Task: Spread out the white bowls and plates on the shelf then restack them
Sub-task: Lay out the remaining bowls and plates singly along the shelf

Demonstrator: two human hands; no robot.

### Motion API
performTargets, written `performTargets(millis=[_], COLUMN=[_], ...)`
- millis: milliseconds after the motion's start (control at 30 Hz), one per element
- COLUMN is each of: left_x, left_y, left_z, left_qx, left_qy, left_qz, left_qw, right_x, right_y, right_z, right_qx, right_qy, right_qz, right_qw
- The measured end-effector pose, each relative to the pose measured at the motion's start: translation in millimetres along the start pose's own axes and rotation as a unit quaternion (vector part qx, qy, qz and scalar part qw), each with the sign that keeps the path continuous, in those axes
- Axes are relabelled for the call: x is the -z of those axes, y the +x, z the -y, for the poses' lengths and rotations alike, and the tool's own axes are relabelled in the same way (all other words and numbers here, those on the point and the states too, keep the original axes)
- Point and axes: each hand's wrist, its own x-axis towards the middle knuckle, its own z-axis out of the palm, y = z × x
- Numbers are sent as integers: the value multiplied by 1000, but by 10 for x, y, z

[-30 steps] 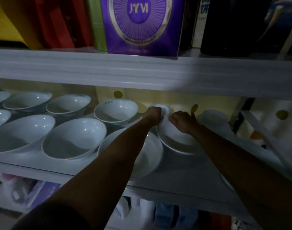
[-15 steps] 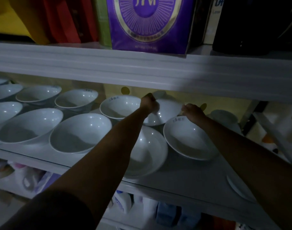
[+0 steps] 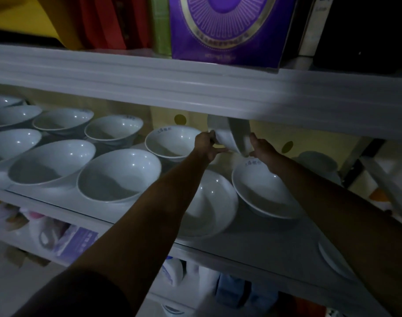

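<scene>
Dim, bluish light from left; glints on bowls (image 3: 117,177), right side in shadow, wide-angle edge bend.

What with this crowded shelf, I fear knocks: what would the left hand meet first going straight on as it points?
The left hand grips the tilted small white ceramic bowl, which lies straight ahead of it. Past that, it would probably meet the yellow back panel, though depth is unclear.

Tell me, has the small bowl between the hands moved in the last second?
Yes. The small bowl has risen toward the upper shelf and tipped on edge, held by the left hand and right hand above the lettered bowl.
</scene>
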Motion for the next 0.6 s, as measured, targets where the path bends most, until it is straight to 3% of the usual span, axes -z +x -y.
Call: performTargets(millis=[33,133,300,400,500,600], left_x=[-25,0,-71,-72,-55,-19], left_y=[6,4,22,74,98,42], left_z=[16,62,96,139,203,188], left_qx=[-5,7,-3,16,44,70], left_qy=[-53,-69,-90,-83,-86,16], left_qz=[0,20,-10,-11,-16,-24], left_qw=[999,997,996,996,995,997], right_x=[-18,-35,-132,-208,-211,-141], right_y=[12,25,11,-134,-114,-115], right_z=[34,46,-48,40,53,52], right_qx=[-19,-54,143,228,242,219], right_qy=[46,66,-84,-74,-201,-248], right_qz=[2,-35,-103,-93,-107,-124], right_qw=[999,996,981,966,943,935])
